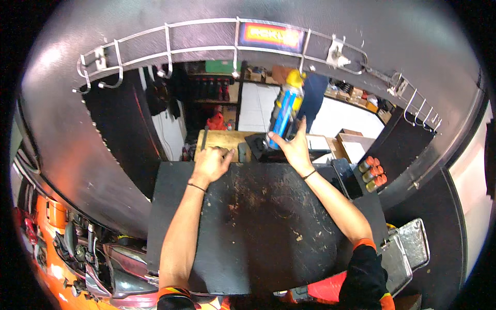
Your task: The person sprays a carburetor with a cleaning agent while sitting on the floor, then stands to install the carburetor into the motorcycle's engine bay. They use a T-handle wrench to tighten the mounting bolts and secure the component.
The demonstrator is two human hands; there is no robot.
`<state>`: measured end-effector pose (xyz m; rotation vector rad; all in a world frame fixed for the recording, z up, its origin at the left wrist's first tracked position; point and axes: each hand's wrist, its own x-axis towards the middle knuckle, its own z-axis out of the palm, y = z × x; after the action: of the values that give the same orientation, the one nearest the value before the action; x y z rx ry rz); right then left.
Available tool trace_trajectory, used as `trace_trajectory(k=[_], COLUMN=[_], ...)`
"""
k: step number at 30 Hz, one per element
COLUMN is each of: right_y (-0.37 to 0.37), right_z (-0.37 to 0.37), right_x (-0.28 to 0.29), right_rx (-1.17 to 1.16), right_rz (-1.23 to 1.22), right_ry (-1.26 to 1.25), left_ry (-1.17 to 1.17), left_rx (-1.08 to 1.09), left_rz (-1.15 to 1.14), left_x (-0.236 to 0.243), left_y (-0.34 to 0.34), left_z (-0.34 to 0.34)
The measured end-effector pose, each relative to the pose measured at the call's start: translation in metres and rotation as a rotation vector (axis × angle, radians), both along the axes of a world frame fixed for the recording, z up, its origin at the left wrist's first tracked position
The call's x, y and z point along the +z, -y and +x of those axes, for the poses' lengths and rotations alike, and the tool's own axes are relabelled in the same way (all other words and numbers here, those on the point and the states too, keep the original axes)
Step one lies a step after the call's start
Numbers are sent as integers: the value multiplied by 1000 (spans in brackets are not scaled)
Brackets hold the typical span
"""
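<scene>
A blue spray can (pixel 283 116) with a yellow cap stands tilted past the far edge of the black counter (pixel 248 227). My right hand (pixel 294 150) is on its lower part, with the thumb across the front and a finger up along the right side. Yellow and dark shapes close behind the can are hard to separate from it. My left hand (pixel 211 164) lies at the counter's far edge with its fingers curled. A thin dark bar (pixel 205 137) rises just beyond those fingers; whether they grip it cannot be told.
A metal hook rack (pixel 201 50) curves overhead. A phone (pixel 342 175) and several small orange-topped jars (pixel 373 173) sit at the counter's right. Beyond lies a wooden tabletop (pixel 222 138), with a person in dark trousers (pixel 314 98) behind. Motorbikes (pixel 113 274) stand lower left.
</scene>
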<state>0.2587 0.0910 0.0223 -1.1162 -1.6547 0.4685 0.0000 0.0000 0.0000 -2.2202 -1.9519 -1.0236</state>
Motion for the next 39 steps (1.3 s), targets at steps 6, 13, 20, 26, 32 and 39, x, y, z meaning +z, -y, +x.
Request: trace_trajectory(k=[6,13,20,26,32,39], right_y=[31,136,271,435,644,913], right_z=[-33,6,25,-16,-103,-167], right_x=[11,70,50,30,-26,-147], right_rx=[127,397,615,722,1224,1635], right_rz=[-9,-340,-476,-112,-41,-316], right_ry=[-225,-489,-261,-271,-173,208], left_ry=[-16,-45,-148,736,1024,1022], left_rx=[53,-26,95,-87,167,1317], left_rz=[159,226,41,164,480,430], left_x=[-3,-9,-10,44,-63,-183], left_y=[4,-31,91,409,668,921], left_z=[-7,34,47,60,95,121])
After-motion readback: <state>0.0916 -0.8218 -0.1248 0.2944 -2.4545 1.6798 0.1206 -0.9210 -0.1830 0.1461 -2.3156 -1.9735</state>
